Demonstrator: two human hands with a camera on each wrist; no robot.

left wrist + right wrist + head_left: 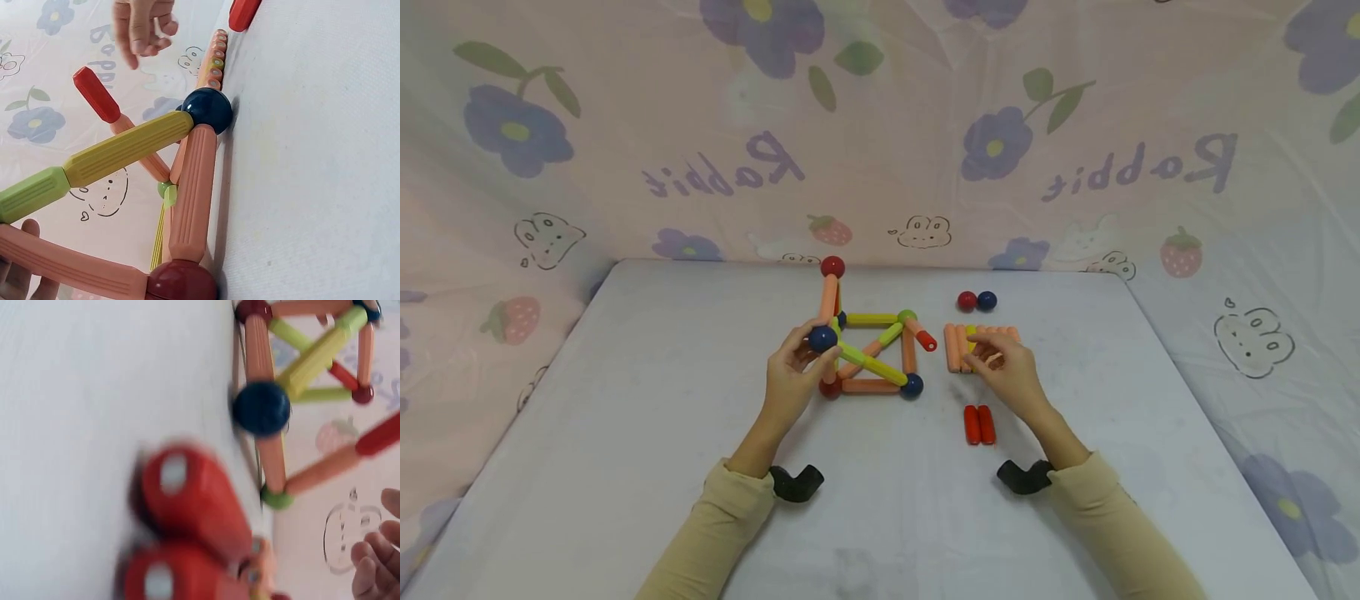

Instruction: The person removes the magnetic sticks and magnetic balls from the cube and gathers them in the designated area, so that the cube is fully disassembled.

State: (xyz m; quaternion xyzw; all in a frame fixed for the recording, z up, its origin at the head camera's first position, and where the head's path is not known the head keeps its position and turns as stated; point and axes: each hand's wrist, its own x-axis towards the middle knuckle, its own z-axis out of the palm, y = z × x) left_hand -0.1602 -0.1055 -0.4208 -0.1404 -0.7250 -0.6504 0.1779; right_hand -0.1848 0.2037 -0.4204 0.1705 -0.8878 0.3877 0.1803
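My left hand (793,364) grips the raised corner of a magnetic stick-and-ball frame, thumb and fingers round a dark blue ball (823,338). A green-and-yellow stick (128,149) slopes from that corner down to another blue ball (912,385) on the table. From a green ball (907,317) an orange stick with a red stick (928,342) on its end juts out to the right. My right hand (1006,367), fingers bent and nothing between them, hovers over a row of orange sticks (953,348) with a yellow one among them.
Two short red sticks (980,425) lie side by side nearer me. Behind the row sit a red ball (967,301) and a blue ball (987,301). A patterned cloth (880,167) hangs beyond the white table (625,400). Black curved pieces (797,483) jut from both wrists.
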